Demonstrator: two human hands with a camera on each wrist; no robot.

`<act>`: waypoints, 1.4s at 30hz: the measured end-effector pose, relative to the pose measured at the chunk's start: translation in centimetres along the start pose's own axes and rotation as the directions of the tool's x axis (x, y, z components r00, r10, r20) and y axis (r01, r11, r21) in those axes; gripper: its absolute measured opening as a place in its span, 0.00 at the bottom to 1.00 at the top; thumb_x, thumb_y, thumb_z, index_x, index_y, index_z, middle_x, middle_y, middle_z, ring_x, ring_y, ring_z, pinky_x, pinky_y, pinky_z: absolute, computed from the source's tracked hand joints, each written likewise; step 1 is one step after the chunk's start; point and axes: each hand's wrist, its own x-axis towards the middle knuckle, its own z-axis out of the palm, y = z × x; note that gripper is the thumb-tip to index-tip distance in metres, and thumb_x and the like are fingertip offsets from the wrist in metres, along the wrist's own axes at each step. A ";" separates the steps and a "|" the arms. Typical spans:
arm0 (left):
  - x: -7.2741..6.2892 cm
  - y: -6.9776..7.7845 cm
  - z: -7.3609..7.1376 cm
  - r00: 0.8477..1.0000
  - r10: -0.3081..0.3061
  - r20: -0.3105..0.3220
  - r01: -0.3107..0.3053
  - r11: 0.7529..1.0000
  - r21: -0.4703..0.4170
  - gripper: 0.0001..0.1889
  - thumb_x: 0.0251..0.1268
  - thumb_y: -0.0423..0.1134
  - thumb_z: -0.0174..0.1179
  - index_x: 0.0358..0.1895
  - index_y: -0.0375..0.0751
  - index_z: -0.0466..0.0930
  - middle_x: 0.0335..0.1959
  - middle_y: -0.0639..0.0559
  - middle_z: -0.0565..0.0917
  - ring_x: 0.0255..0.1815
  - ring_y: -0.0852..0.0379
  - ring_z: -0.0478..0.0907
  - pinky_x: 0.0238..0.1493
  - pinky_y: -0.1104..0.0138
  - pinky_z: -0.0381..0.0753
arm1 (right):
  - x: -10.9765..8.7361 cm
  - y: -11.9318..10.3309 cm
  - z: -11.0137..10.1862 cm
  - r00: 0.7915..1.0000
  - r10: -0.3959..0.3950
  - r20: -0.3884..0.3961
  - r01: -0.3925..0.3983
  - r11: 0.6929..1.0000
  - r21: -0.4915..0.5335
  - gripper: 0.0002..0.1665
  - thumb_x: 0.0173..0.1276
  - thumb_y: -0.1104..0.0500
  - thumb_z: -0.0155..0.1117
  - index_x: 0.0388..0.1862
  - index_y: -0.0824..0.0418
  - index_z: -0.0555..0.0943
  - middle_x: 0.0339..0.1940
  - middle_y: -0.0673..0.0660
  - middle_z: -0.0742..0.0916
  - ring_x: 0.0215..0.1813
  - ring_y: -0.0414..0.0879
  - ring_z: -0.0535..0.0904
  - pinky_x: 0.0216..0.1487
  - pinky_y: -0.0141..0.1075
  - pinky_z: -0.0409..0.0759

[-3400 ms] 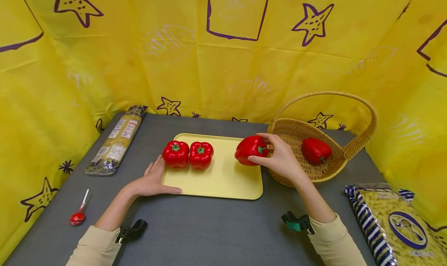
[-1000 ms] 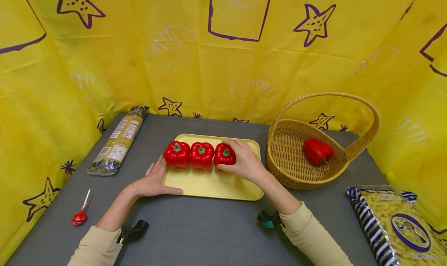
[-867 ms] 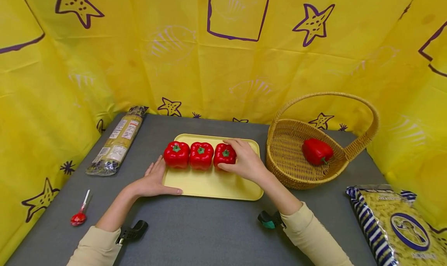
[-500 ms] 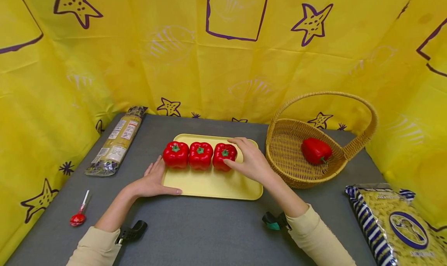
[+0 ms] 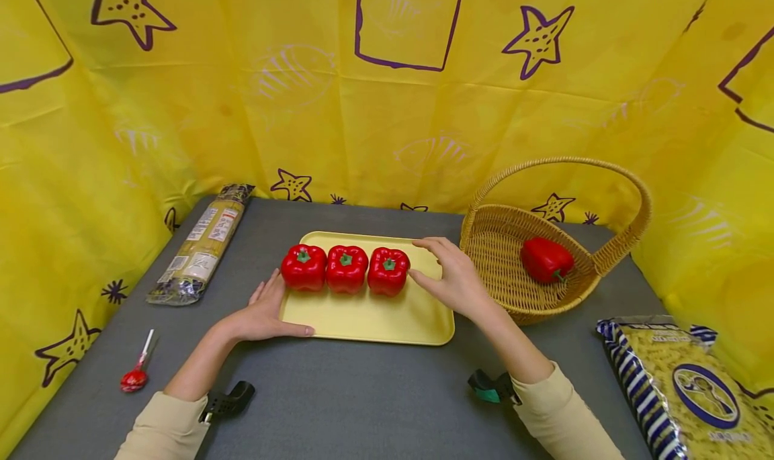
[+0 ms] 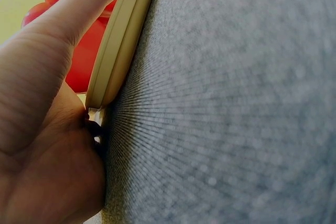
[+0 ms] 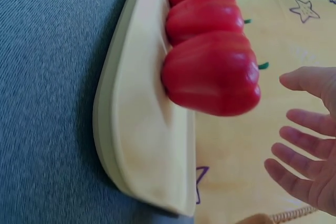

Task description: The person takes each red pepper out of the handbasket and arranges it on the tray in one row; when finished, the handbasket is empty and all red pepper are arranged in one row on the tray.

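Note:
Three red bell peppers stand upright in a row on the pale yellow tray: a left one, a middle one and a right one. My left hand lies against the tray's near left corner, thumb along the front rim and fingers at the left side. My right hand hovers over the tray's right end, fingers spread and holding nothing, just right of the third pepper; the right wrist view shows a gap between them. Another red bell pepper lies in the wicker basket.
The basket's tall handle arches up behind the right hand. A pasta bag lies at the front right. On the left are a long pack of noodles and a red lollipop. A yellow curtain encloses the table.
The right hand brought a bell pepper from near the basket and set it upright as third in the row, then let go and drew back rightward. The left hand stayed at the tray.

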 end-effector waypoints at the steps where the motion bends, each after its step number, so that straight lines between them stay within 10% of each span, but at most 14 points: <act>1: 0.0 0.0 0.0 1.000 0.001 0.000 -0.001 1.000 -0.001 0.65 0.48 0.61 0.72 0.77 0.35 0.35 0.77 0.32 0.38 0.76 0.31 0.27 0.67 0.36 0.30 | -0.1 0.1 -0.2 1.000 0.001 -0.005 -0.001 1.000 -0.002 0.29 0.60 0.55 0.73 0.60 0.62 0.78 0.56 0.57 0.81 0.54 0.52 0.78 0.47 0.44 0.79; 28: 0.0 0.2 0.0 1.000 0.000 0.004 0.000 1.000 -0.001 0.64 0.49 0.60 0.71 0.77 0.33 0.35 0.76 0.28 0.37 0.75 0.30 0.28 0.67 0.35 0.29 | -3.7 4.7 -4.0 0.979 0.054 -0.194 -0.059 0.998 -0.024 0.17 0.60 0.62 0.71 0.49 0.62 0.84 0.46 0.60 0.86 0.46 0.55 0.81 0.44 0.52 0.81; 42: -0.1 0.4 -0.1 1.000 0.005 0.005 -0.005 1.000 0.003 0.64 0.49 0.60 0.71 0.77 0.33 0.36 0.76 0.29 0.38 0.75 0.30 0.29 0.67 0.35 0.30 | -5.2 7.8 -6.6 0.960 0.210 -0.186 -0.245 0.950 -0.191 0.25 0.61 0.60 0.70 0.56 0.65 0.78 0.52 0.67 0.81 0.54 0.64 0.74 0.56 0.58 0.70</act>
